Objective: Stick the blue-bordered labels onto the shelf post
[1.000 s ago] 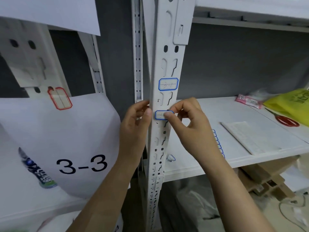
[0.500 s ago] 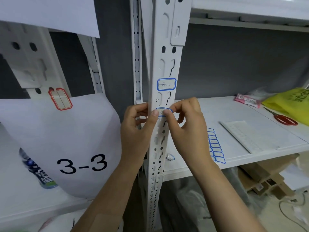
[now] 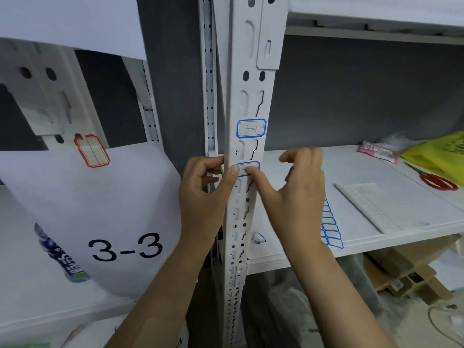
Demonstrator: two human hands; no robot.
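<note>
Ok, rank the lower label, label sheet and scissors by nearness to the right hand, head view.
1. Lower label, on the post, under the right hand's thumb.
2. Label sheet, on the shelf beside the wrist.
3. Scissors, far right on the shelf.

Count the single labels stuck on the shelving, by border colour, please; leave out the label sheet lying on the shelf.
Blue-bordered: 2, the upper label and the lower label on the shelf post, the lower one under the thumbs of the left hand and right hand.
Red-bordered: 1, the red label at the left.
Total: 3.
</note>
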